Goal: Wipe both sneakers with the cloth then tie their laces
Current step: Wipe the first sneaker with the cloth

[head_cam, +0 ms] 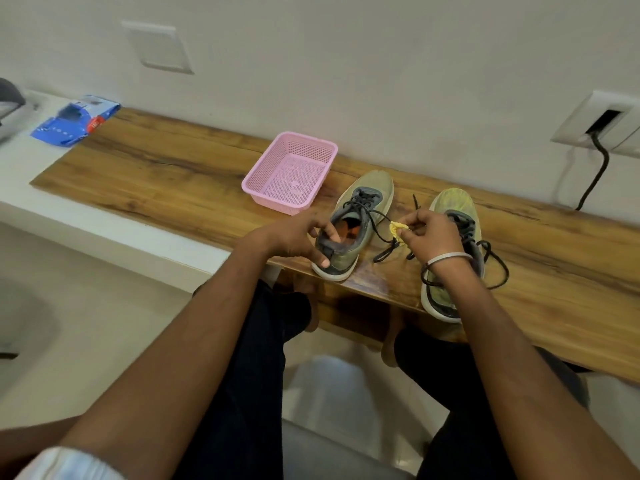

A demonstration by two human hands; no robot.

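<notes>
Here the left hand (pixel 298 237) grips the left sneaker's (pixel 353 226) heel at the worktop (pixel 173 174) edge, the right hand (pixel 429 233) pinching the cloth (pixel 397 230) amid loose laces (pixel 381 233); snagging one could drag it off.

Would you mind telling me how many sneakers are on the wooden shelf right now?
2. One sneaker sits just right of the pink basket, its heel held by the left hand. The other sneaker lies further right, partly behind the right hand. None appear hidden.
</notes>
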